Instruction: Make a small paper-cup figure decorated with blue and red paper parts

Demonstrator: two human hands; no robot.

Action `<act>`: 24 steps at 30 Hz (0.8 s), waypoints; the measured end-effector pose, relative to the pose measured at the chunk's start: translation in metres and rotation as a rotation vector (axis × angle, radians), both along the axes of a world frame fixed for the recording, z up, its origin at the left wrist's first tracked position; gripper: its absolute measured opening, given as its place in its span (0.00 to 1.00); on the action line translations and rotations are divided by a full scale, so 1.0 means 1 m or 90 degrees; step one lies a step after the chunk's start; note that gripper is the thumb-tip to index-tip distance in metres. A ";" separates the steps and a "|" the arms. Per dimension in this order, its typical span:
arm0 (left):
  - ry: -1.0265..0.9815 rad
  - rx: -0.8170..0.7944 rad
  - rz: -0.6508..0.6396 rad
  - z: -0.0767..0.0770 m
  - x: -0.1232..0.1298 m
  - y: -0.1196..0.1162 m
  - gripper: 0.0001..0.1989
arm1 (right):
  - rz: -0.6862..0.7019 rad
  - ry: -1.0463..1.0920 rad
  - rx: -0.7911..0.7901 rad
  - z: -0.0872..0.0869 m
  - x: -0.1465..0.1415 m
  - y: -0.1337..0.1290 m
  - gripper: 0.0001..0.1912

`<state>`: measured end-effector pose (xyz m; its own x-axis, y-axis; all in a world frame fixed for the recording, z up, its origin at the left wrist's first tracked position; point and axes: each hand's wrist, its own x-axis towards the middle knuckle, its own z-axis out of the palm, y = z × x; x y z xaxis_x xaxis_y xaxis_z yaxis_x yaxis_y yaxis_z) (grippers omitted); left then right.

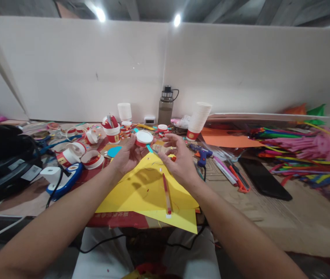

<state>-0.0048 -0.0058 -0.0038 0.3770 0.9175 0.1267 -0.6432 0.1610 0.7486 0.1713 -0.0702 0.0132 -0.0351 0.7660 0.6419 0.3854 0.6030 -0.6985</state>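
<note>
My left hand (128, 157) holds a short red and white paper cup piece (144, 137), its white round face tilted up. Blue strips stick out from the piece at its upper left and lower right. Close to the lower right strip (149, 148) is my right hand (179, 159), its fingers curved and apart, the thumb pointing at the strip. Whether the right thumb touches anything is too small to tell. Under both hands lie yellow paper sheets (135, 193), with a red pen (166, 193) on them.
Left are cut cup rings (92, 159), a blue and white power strip (68, 180) and a black object. Behind stand a cup of pens (113, 133), a bottle (165, 108) and stacked cups (199, 120). Right are a glue gun (204, 155), a phone (265, 179) and pipe cleaners (313, 147).
</note>
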 end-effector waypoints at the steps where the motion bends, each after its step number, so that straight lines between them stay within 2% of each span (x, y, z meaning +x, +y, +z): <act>1: 0.007 -0.003 -0.004 0.001 0.000 0.000 0.23 | 0.002 -0.006 0.000 -0.001 0.000 0.000 0.22; 7: 0.025 0.000 -0.032 0.002 0.001 -0.004 0.24 | 0.001 -0.018 0.012 -0.002 -0.001 0.002 0.16; 14: 0.038 -0.008 -0.078 0.000 0.000 -0.006 0.21 | 0.002 -0.015 0.013 -0.003 0.001 0.003 0.12; 20: 0.039 0.018 -0.037 -0.005 -0.001 -0.004 0.19 | -0.016 0.000 0.012 -0.003 0.002 0.006 0.11; 24: 0.041 0.043 -0.016 -0.006 0.000 -0.002 0.21 | -0.029 0.013 0.011 -0.004 0.003 0.010 0.11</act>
